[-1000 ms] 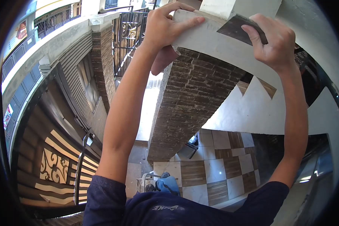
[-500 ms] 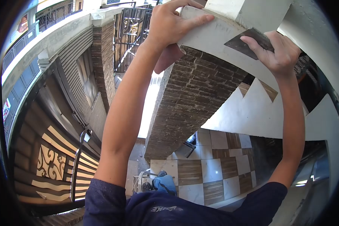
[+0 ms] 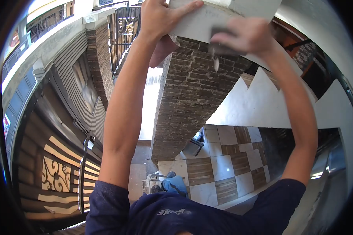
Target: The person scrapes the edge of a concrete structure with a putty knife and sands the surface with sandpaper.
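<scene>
At the top, my left hand (image 3: 159, 17) grips the edge of a white plastered ledge (image 3: 200, 19), thumb stretched along its face. A reddish-brown piece of sandpaper (image 3: 162, 51) hangs below that palm; the fingers about it are mostly hidden. My right hand (image 3: 251, 37), smeared by motion, is closed around a dark, flat scraper blade (image 3: 223, 41) against the lower part of the ledge face. Just under the blade, a small pale chip (image 3: 216, 64) shows in front of the brown stone-clad pillar (image 3: 196, 86).
Below me is a checkered tile floor (image 3: 223, 168). A metal-framed stand with a blue cloth (image 3: 174, 184) is close under my body. A dark gate with gold scrollwork (image 3: 57, 174) is at left. White jagged-edged panels (image 3: 259, 100) stand to the right of the pillar.
My right hand and the scraper have moved left and slightly down along the ledge. A pale chip now shows below the blade. The whole view has shifted a little; my left hand keeps its hold.
</scene>
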{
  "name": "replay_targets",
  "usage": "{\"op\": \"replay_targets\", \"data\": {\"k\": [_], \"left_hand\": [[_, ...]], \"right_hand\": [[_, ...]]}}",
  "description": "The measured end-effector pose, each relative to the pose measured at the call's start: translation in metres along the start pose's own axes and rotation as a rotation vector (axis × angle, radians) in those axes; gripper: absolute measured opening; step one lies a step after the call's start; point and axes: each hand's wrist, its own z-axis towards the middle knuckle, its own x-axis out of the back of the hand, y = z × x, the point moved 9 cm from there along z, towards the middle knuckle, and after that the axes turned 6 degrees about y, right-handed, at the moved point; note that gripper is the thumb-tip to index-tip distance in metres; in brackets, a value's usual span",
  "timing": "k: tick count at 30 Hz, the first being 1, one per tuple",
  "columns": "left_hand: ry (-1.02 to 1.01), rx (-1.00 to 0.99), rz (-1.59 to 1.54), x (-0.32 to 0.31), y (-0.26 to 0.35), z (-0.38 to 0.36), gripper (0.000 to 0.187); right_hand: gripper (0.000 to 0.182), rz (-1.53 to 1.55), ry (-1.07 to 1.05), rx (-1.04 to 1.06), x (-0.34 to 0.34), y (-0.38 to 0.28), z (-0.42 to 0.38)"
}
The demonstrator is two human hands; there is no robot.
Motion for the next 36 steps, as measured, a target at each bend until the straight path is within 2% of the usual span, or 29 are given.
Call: {"op": "replay_targets", "data": {"k": [2,4,8,13,17,19,24,28,29,32,33,36], "left_hand": [[0.005,-0.069,-0.006,0.003,0.006,0.013,0.041],[0.264,-0.065,0.112,0.045,-0.002,0.037,0.051],[0.332,-0.108,0.115,0.047,-0.006,0.039,0.045],[0.278,-0.049,0.172,0.045,-0.005,0.036,0.049],[0.296,-0.065,0.157,0.046,-0.012,0.038,0.050],[0.300,-0.120,0.169,0.046,-0.012,0.039,0.051],[0.272,-0.104,0.128,0.041,-0.011,0.039,0.052],[0.284,-0.101,0.100,0.045,-0.009,0.042,0.052],[0.296,-0.103,0.103,0.046,-0.009,0.039,0.052],[0.365,-0.164,0.124,0.049,-0.008,0.039,0.045],[0.388,-0.194,0.167,0.051,-0.004,0.039,0.046],[0.359,-0.166,0.086,0.049,-0.006,0.039,0.045]], "right_hand": [[0.041,0.074,-0.092,-0.046,-0.029,-0.026,-0.016],[0.044,0.024,-0.031,-0.051,-0.014,-0.030,-0.011],[0.046,0.011,-0.037,-0.103,0.016,-0.009,-0.015],[0.045,-0.159,0.139,-0.112,0.055,0.022,0.011],[0.044,-0.127,0.144,-0.067,0.043,0.023,0.012],[0.044,-0.119,0.148,-0.135,0.037,0.024,0.003],[0.044,-0.109,0.087,-0.176,0.013,-0.006,-0.012],[0.041,-0.047,0.147,-0.268,0.019,-0.008,-0.017],[0.038,-0.046,0.176,-0.386,0.025,0.001,-0.027],[0.031,-0.074,0.242,-0.541,0.042,0.010,-0.039],[0.030,-0.122,0.278,-0.668,0.049,0.019,-0.053],[0.029,-0.144,0.299,-0.882,0.055,0.022,-0.079]]}}
